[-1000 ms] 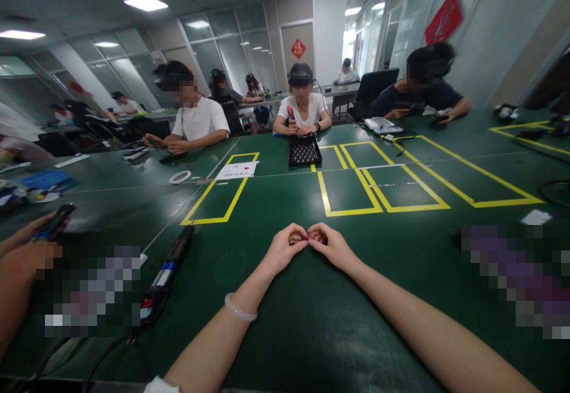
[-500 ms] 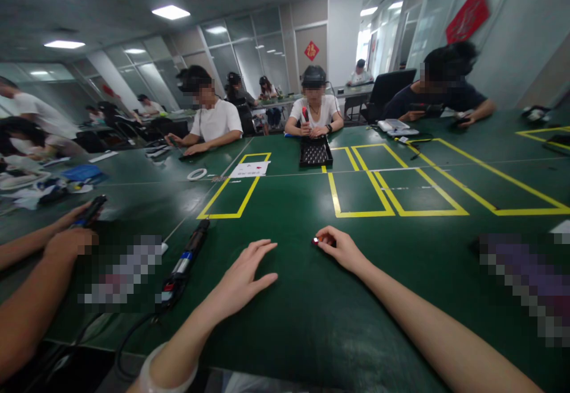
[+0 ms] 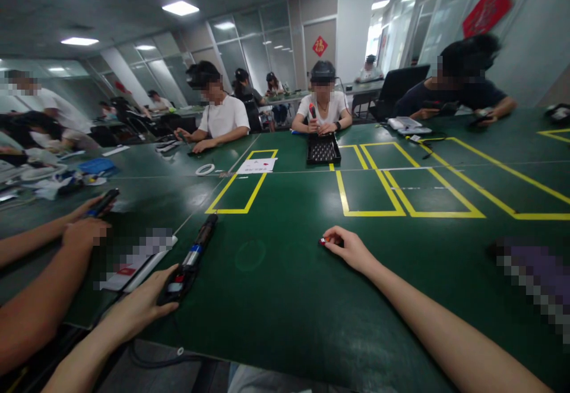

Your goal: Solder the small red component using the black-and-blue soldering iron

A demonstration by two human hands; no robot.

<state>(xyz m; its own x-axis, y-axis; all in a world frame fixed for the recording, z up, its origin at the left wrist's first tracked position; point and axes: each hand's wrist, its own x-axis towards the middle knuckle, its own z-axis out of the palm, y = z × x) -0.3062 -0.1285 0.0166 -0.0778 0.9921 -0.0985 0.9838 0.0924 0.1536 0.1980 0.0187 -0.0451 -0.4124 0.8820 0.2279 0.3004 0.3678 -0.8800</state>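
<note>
A slim cylindrical tool (image 3: 192,255) is laid slantwise on the green table (image 3: 276,316), its far end directed toward a yellow-taped outline (image 3: 227,211). The body is finished in black, with a silver and blue section at mid-length and a red and white patch near the rear. The rear end is flanked by the left hand (image 3: 145,301), thumb and fingers spread apart (contact cannot be confirmed). A small red piece (image 3: 323,241), showing one pale spot, is pinched by the right hand (image 3: 350,247), well apart from the tool
</note>
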